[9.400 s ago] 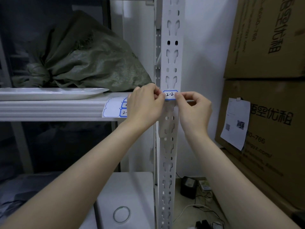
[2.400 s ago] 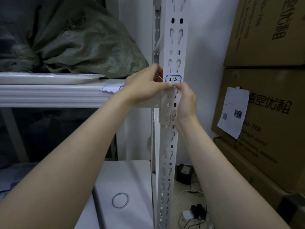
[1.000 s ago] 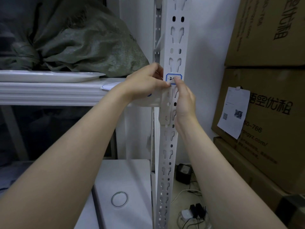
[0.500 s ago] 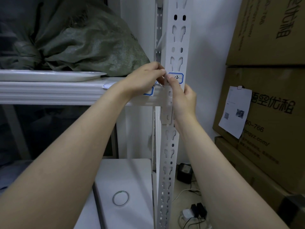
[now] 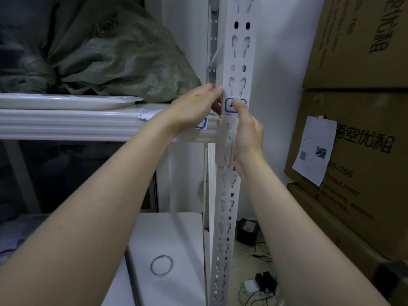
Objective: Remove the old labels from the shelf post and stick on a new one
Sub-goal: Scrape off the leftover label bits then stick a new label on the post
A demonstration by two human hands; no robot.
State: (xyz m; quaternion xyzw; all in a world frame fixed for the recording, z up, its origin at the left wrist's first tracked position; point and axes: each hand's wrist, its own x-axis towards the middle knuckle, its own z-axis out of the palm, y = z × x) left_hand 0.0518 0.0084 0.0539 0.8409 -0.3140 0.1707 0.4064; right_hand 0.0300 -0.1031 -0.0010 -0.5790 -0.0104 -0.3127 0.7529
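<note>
The scene is dimly, flatly lit. The white post (image 5: 240, 62) is shown brightest; the sack (image 5: 110, 58) is left in shadow. Edges are bent by lens distortion.
</note>
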